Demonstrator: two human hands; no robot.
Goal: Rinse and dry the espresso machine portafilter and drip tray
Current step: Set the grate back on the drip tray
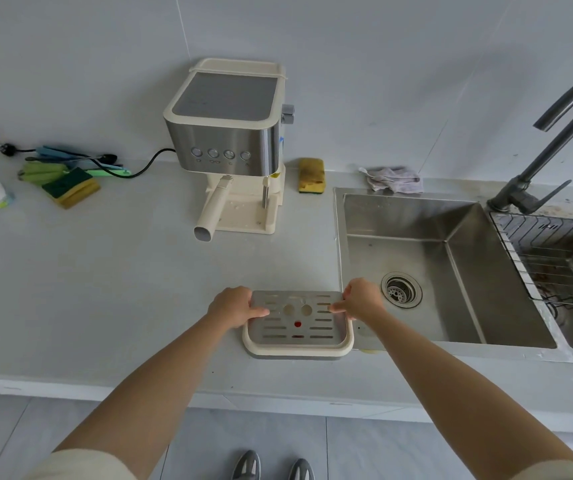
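The cream drip tray (pixel 297 344) with its slotted metal grate lies on the grey counter, just left of the sink. My left hand (pixel 233 304) grips the tray's left side, thumb on the grate. My right hand (pixel 361 299) grips its right side, thumb also on the grate. The espresso machine (pixel 228 133) stands at the back of the counter, its base bare where the tray fits. The portafilter (pixel 214 207) is locked in the machine, cream handle pointing toward me.
A steel sink (pixel 413 251) with a drain opens to the right, a dark faucet (pixel 552 140) behind it and a wire rack (pixel 562 258) further right. A yellow sponge (pixel 311 175), a crumpled cloth (pixel 394 180), another sponge (pixel 70 187) and utensils (pixel 70 161) lie along the wall.
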